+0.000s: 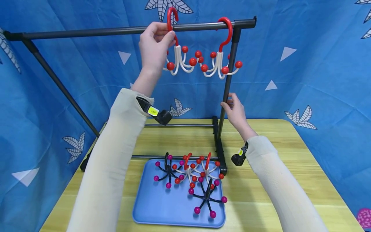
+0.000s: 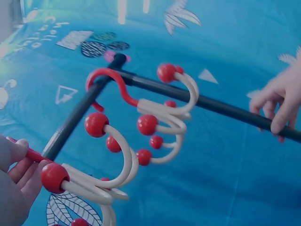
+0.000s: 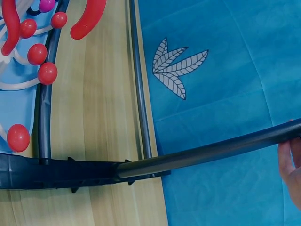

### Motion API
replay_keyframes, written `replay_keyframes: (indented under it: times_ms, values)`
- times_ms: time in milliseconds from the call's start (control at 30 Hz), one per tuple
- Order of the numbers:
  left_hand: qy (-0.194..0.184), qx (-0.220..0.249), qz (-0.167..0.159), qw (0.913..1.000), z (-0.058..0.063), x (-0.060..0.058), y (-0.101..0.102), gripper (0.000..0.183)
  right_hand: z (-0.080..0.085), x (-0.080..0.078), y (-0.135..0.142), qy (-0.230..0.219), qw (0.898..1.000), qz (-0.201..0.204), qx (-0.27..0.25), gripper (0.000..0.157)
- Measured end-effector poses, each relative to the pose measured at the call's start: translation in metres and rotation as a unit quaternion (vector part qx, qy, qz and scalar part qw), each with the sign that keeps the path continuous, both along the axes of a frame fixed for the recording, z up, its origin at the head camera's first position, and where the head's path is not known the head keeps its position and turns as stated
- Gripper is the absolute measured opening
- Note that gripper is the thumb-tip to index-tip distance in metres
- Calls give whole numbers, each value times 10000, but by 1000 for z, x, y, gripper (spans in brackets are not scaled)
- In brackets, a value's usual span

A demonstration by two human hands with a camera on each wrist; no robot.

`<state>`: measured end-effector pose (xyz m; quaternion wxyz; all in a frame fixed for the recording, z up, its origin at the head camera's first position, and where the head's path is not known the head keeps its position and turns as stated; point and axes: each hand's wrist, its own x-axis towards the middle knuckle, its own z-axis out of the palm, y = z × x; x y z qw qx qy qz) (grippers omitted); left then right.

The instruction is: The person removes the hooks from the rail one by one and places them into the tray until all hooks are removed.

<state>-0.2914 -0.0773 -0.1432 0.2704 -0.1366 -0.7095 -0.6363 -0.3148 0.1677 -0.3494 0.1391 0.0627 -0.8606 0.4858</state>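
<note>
High on the black rack, my left hand pinches the red hook of a white hanger with red ball tips. The hook's curve stands above the top rod, overlapping it. To its right, a matching red and white hanger hangs from the rod by its hook, near the corner. My right hand holds the rack's slanted right post, thumb and fingers on either side. In the left wrist view, the left fingers hold the red hook beside the rod.
On the wooden table, a blue tray holds two black hangers with magenta balls and two white ones with red balls. The rack's black foot stands by the tray's right back corner. Blue patterned cloth hangs behind.
</note>
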Motion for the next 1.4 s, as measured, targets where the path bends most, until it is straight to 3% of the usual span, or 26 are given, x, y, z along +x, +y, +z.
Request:
replay_keyframes:
  times_ms: [200,533,1000,1400]
  values:
    - [109,98,119,9998,3,20,-8,26,0,0,-2,-18,10000,-16,18,37]
    - [247,21,125,9996,-12,24,-22,28,0,-1,-2,23,10000,-46,24,37]
    - [376,-371,-1,9986,-52,52,-36,29,-1,0,-3,-12,10000,-44,9,39]
    - [34,-433,-42,9990,-92,77,-49,26,-1,1,-3,10,10000,-61,39,36]
